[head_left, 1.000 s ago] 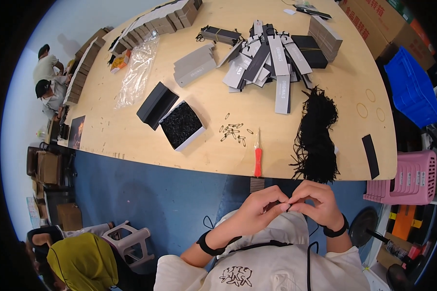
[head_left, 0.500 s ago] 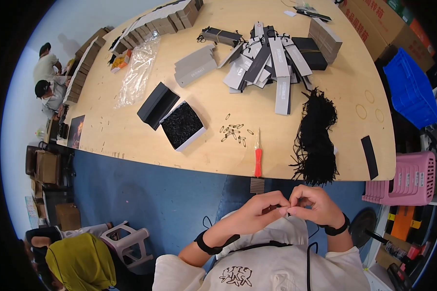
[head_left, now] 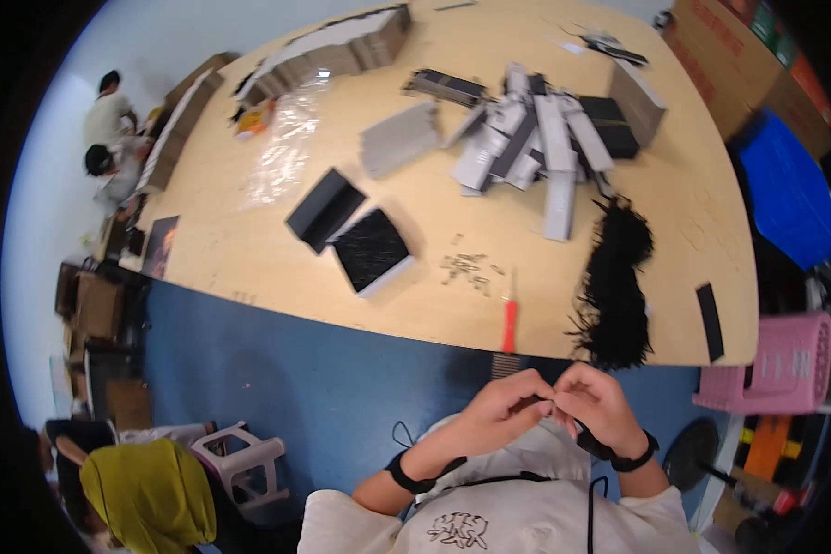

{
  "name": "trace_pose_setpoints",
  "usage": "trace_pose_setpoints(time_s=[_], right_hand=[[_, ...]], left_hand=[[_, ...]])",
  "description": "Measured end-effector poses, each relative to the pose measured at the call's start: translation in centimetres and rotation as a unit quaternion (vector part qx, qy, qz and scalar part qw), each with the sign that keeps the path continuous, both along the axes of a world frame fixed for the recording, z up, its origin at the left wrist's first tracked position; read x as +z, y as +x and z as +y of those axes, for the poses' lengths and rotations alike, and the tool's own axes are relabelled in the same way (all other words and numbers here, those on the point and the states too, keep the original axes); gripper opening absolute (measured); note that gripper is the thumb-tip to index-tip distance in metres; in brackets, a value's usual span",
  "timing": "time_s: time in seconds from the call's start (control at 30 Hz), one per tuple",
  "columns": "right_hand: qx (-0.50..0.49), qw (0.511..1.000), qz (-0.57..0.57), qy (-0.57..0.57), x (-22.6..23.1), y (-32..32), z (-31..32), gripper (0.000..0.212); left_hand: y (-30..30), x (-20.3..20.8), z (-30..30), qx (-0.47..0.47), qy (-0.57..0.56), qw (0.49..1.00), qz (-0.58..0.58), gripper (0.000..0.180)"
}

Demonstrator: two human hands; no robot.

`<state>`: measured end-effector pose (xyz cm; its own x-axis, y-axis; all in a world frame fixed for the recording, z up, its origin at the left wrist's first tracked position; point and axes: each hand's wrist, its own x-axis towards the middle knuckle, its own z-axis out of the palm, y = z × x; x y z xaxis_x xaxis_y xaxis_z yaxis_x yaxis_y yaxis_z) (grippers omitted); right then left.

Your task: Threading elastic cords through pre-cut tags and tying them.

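My left hand (head_left: pixel 508 408) and my right hand (head_left: pixel 596 406) meet fingertip to fingertip in front of my body, just off the table's near edge. Both are pinched closed; whatever sits between the fingertips is too small and blurred to make out. Beyond them on the table lies a slim tool with a red handle (head_left: pixel 510 325), its thin tip pointing away. To its left small metal pin-like pieces (head_left: pixel 466 270) are scattered. A thick bundle of black cords (head_left: pixel 617 295) lies to the right of the tool.
On the table (head_left: pixel 249 249) stand an open box of small black pieces (head_left: pixel 371 249), its black lid (head_left: pixel 326 209), a heap of grey and black tags (head_left: pixel 535 138) and a clear plastic bag (head_left: pixel 286 148). A pink stool (head_left: pixel 766 363) is at right; people sit at left.
The whole view has shifted, so the table and its things appear slightly lower and further right. My hands stay together, with the fingers slightly rearranged.
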<state>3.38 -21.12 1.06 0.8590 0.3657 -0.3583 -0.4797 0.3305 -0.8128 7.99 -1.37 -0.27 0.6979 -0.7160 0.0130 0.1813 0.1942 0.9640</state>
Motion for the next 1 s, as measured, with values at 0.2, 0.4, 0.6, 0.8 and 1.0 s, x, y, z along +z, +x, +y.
trace_pose_setpoints(time_s=[0.2,0.4,0.6,0.8,1.0], right_hand=[[-0.069,0.985,-0.065,-0.142,0.1,0.7,2.8,0.02],[-0.01,0.977,-0.094,-0.192,0.3,1.4,4.8,0.01],[0.005,0.954,-0.205,-0.216,-0.1,1.8,6.4,0.01],[-0.007,0.965,-0.201,-0.171,-0.3,1.8,7.0,0.013],[-0.024,0.961,-0.224,-0.161,0.4,1.9,6.0,0.007]], left_hand=[[-1.2,-0.7,1.1,0.13,0.042,0.985,-0.108,0.008],[-3.5,0.2,2.8,0.281,0.085,0.942,-0.16,0.008],[-4.2,0.6,3.5,0.325,0.235,0.879,-0.256,0.009],[-4.1,0.3,3.8,0.301,0.268,0.9,-0.166,0.014],[-3.3,1.6,3.6,0.281,0.199,0.928,-0.144,0.005]])
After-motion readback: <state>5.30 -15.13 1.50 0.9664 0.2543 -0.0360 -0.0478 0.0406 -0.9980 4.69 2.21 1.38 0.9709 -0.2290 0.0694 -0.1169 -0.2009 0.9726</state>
